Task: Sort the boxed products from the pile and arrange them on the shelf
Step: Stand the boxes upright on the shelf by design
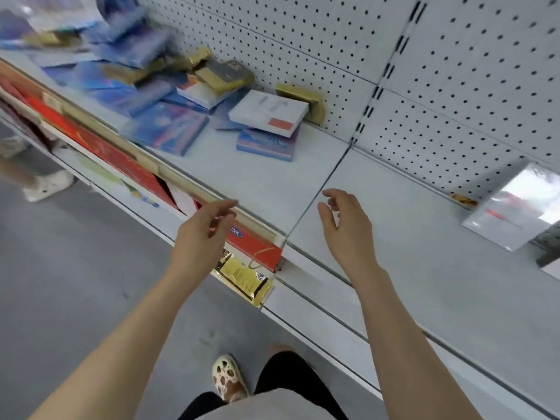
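White box [268, 113] red label, writing unreadable, pile [157, 86]

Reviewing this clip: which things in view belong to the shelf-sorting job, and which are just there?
Job:
pile of boxes
white box with red label
gold box
shelf
left hand and right hand, both empty

Just there:
red boxes on the lower shelf
shoe
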Available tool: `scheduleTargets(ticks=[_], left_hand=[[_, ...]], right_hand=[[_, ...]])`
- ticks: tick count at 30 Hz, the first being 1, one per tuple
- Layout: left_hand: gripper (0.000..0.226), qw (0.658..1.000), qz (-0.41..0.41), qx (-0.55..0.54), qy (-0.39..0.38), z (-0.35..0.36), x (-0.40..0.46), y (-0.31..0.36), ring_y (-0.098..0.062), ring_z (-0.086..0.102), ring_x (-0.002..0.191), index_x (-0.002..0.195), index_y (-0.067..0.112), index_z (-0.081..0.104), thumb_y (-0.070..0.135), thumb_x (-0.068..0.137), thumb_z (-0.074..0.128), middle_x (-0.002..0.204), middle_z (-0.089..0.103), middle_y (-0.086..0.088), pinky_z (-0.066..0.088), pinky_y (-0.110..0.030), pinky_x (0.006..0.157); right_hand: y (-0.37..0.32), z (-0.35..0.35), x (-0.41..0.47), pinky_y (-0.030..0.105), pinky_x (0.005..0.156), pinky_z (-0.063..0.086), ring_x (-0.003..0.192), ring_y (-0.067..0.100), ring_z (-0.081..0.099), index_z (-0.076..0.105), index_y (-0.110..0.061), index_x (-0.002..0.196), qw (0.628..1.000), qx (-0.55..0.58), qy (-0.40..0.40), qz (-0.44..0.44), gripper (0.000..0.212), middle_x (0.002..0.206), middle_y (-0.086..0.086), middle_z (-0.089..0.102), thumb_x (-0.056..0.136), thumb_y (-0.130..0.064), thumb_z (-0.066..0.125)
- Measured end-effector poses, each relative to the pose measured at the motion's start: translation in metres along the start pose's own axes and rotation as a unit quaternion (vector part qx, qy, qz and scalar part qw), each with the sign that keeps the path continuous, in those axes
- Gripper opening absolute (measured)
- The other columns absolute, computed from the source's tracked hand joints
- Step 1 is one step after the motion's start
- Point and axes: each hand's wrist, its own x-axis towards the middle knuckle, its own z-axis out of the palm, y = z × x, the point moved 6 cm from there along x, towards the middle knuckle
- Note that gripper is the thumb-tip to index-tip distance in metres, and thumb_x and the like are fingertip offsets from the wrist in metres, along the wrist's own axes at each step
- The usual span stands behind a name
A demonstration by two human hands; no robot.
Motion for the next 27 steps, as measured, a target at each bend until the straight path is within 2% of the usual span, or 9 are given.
scheduleTargets(ticks=[4, 7, 12, 17, 19, 23, 25, 27], left_hand=[[0.028, 0.999, 0.036, 0.021, -0.017, -0.031, 0.055, 0.003, -0.002, 0.062, 0.093, 0.12, 0.036, 0.062, 0.021, 0.098, 0.054, 0.105, 0.066, 0.016, 0.049, -0.016, 0.08], [0.028, 0.998, 0.052, 0.034, -0.032, -0.043, 0.101, 0.005, -0.002, 0.06, 0.095, 0.123, 0.035, 0.06, 0.022, 0.099, 0.052, 0.107, 0.066, 0.015, 0.043, -0.005, 0.072], [0.029, 0.994, 0.08, 0.069, -0.029, -0.053, 0.175, 0.011, -0.01, 0.061, 0.096, 0.124, 0.03, 0.061, 0.019, 0.098, 0.054, 0.11, 0.065, 0.008, 0.051, -0.027, 0.086], [0.031, 0.988, 0.097, 0.113, -0.039, -0.059, 0.238, 0.021, -0.01, 0.059, 0.1, 0.128, 0.027, 0.058, 0.02, 0.098, 0.053, 0.117, 0.063, 0.007, 0.049, -0.026, 0.089], [0.032, 0.985, 0.104, 0.132, -0.044, -0.06, 0.259, 0.024, -0.011, 0.058, 0.103, 0.129, 0.027, 0.057, 0.022, 0.098, 0.053, 0.122, 0.062, 0.006, 0.048, -0.027, 0.09], [0.034, 0.97, 0.166, 0.174, -0.04, -0.056, 0.313, 0.027, -0.024, 0.055, 0.114, 0.129, 0.017, 0.058, 0.018, 0.095, 0.057, 0.128, 0.058, -0.005, 0.042, -0.034, 0.095], [0.042, 0.957, 0.185, 0.219, -0.039, -0.048, 0.346, 0.023, -0.031, 0.049, 0.121, 0.133, 0.011, 0.056, 0.017, 0.092, 0.061, 0.133, 0.054, -0.013, 0.038, -0.036, 0.1], [0.053, 0.946, 0.182, 0.268, -0.026, -0.039, 0.378, 0.017, -0.04, 0.044, 0.126, 0.137, 0.004, 0.05, 0.02, 0.089, 0.064, 0.138, 0.047, -0.022, 0.034, -0.045, 0.106]], right_hand=[[-0.03, 0.019, 0.059, 0.033, 0.088, 0.048, 0.104, 0.015, 0.057, 0.055, -0.02, 0.127, 1.0, -0.007, 0.016, -0.001, 0.029, 0.114, 0.003, 0.058, 0.1, -0.031, 0.051], [-0.039, 0.032, 0.116, 0.029, 0.087, 0.044, 0.106, 0.017, 0.058, 0.053, -0.02, 0.13, 0.999, -0.01, 0.023, 0.044, 0.033, 0.119, 0.004, 0.058, 0.1, -0.032, 0.051], [-0.035, 0.068, 0.206, 0.031, 0.085, 0.042, 0.109, 0.026, 0.059, 0.044, -0.016, 0.138, 0.989, 0.015, 0.031, 0.143, 0.045, 0.123, 0.008, 0.061, 0.098, -0.034, 0.053], [-0.031, 0.1, 0.247, 0.036, 0.094, 0.043, 0.121, 0.03, 0.055, 0.032, -0.013, 0.143, 0.976, 0.051, 0.021, 0.212, 0.067, 0.137, 0.009, 0.054, 0.091, -0.041, 0.063], [-0.031, 0.106, 0.25, 0.038, 0.097, 0.043, 0.121, 0.03, 0.055, 0.028, -0.015, 0.144, 0.971, 0.07, 0.017, 0.229, 0.074, 0.137, 0.008, 0.054, 0.087, -0.037, 0.07], [-0.024, 0.113, 0.245, 0.038, 0.099, 0.044, 0.123, 0.029, 0.055, 0.029, -0.014, 0.145, 0.961, 0.074, 0.01, 0.268, 0.075, 0.138, 0.007, 0.054, 0.086, -0.031, 0.073], [-0.023, 0.114, 0.242, 0.039, 0.099, 0.045, 0.123, 0.03, 0.055, 0.034, -0.011, 0.141, 0.954, 0.076, 0.014, 0.29, 0.071, 0.136, 0.009, 0.055, 0.086, -0.031, 0.074], [-0.024, 0.113, 0.236, 0.04, 0.099, 0.046, 0.121, 0.03, 0.056, 0.035, -0.01, 0.139, 0.948, 0.079, 0.027, 0.308, 0.07, 0.134, 0.009, 0.056, 0.085, -0.03, 0.074]])
